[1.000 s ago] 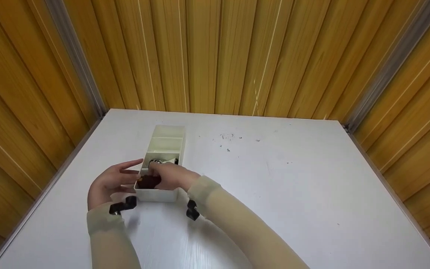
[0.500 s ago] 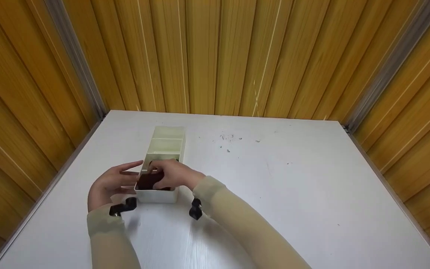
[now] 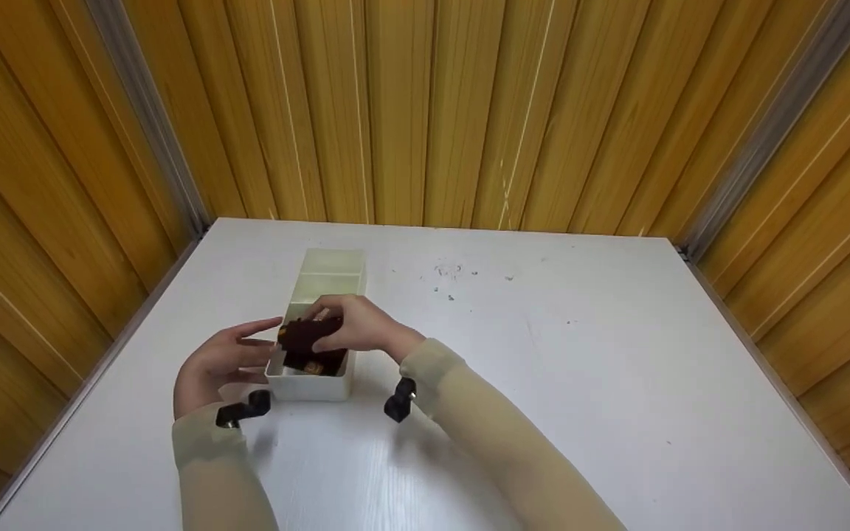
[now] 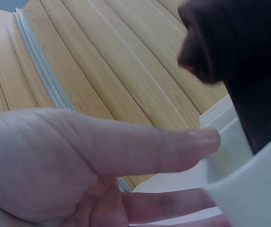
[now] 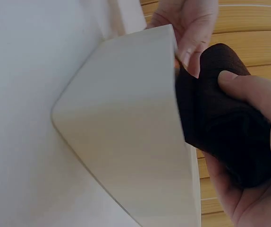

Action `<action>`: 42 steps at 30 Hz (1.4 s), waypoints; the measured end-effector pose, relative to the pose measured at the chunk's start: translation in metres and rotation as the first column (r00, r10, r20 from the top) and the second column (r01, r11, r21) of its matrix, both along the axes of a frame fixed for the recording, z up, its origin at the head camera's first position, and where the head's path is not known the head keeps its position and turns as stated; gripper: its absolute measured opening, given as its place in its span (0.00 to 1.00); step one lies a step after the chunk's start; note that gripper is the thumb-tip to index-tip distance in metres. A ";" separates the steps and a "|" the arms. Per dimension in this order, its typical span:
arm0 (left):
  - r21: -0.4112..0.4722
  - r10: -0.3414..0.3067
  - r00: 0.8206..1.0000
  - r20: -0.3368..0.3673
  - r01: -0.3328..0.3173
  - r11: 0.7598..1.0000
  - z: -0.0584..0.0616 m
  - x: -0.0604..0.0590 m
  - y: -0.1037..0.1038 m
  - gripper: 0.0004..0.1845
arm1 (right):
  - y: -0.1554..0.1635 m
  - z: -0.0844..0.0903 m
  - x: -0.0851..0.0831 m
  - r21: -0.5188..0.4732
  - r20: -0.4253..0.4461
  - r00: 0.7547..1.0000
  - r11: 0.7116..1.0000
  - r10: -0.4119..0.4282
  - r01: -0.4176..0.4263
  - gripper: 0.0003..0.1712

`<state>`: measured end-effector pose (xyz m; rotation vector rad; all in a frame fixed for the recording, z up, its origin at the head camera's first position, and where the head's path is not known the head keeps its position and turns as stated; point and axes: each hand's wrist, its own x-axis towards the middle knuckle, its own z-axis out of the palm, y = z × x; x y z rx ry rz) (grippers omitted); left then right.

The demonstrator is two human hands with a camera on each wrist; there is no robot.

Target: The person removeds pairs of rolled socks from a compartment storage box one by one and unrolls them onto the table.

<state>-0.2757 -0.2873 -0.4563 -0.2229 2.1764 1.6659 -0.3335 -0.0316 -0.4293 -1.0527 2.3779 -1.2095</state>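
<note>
Dark cloth bundle [image 3: 302,337] at the near, 6 o'clock end of a white compartment box [image 3: 311,389], which lies toward 10 o'clock on the desk [image 3: 543,369]. From my remote station I see the bundle lifted at rim height; a lower dark part [image 3: 333,363] hangs into the end compartment, and I cannot tell whether it is a separate piece. The right hand [image 3: 367,324], at 4 o'clock of the box, pinches the roll, thumb above, fingers beneath. The left grip is spread: the left hand [image 3: 222,355], at 8 o'clock, extends straight fingers to the wall. I judge the cloth light, soft, unbreakable and hardly slippery, though apt to unroll; I would hold it across the thick roll, at its 3 o'clock side, catching both layers.
</note>
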 end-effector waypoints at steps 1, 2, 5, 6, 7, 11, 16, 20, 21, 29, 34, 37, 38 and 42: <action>-0.002 0.006 1.000 0.003 -0.006 1.000 0.000 0.000 0.000 0.40 | 0.002 0.001 -0.001 -0.027 0.029 1.000 1.000 -0.004 0.005 0.24; -0.001 0.011 1.000 0.008 -0.011 1.000 0.000 0.000 0.000 0.41 | 0.004 0.002 -0.001 -0.054 0.063 0.998 0.998 -0.008 0.012 0.24; -0.001 0.020 1.000 0.015 -0.020 1.000 -0.001 0.001 0.001 0.42 | 0.010 0.004 -0.003 -0.124 0.141 0.990 0.992 -0.014 0.032 0.25; 0.001 0.027 1.000 0.016 -0.027 1.000 -0.001 0.000 0.001 0.42 | 0.011 0.005 -0.003 -0.143 0.159 0.987 0.989 -0.016 0.039 0.25; 0.004 0.026 1.000 0.017 -0.026 1.000 -0.001 0.001 0.002 0.42 | 0.013 0.005 -0.004 -0.163 0.177 0.984 0.986 -0.015 0.044 0.25; 0.015 0.024 1.000 0.016 -0.025 1.000 -0.001 0.001 0.001 0.42 | 0.021 0.009 -0.006 -0.221 0.205 0.978 0.973 -0.023 0.069 0.26; 0.032 0.031 0.999 0.009 -0.031 0.999 -0.001 0.001 0.000 0.43 | 0.036 0.019 -0.006 -0.313 0.227 0.973 0.945 -0.026 0.098 0.27; 0.040 0.030 1.000 -0.006 -0.030 0.999 -0.001 0.001 0.000 0.45 | 0.056 0.023 -0.007 -0.372 0.264 0.964 0.920 -0.026 0.126 0.28; 0.043 0.035 0.999 -0.005 -0.034 0.998 -0.001 0.002 0.000 0.45 | 0.062 0.023 -0.007 -0.379 0.272 0.962 0.915 -0.031 0.137 0.28; 0.048 0.060 0.998 0.003 -0.060 0.997 0.000 0.004 0.001 0.45 | 0.114 0.014 -0.005 -0.377 0.309 0.949 0.907 -0.067 0.187 0.27; 0.044 0.069 0.998 0.007 -0.070 0.997 -0.001 0.005 0.000 0.44 | 0.144 0.003 -0.005 -0.340 0.359 0.930 0.918 -0.076 0.206 0.26; 0.066 0.091 0.995 0.028 -0.092 0.994 -0.001 0.005 0.000 0.44 | 0.158 -0.006 -0.007 -0.286 0.404 0.913 0.938 -0.064 0.193 0.26; 0.072 0.094 0.995 0.036 -0.096 0.993 -0.001 0.005 0.000 0.45 | 0.161 -0.010 -0.008 -0.264 0.420 0.905 0.947 -0.058 0.184 0.26; 0.084 0.107 0.993 0.046 -0.110 0.990 0.001 0.007 0.001 0.45 | 0.172 -0.025 -0.011 -0.162 0.464 0.884 0.977 -0.052 0.142 0.26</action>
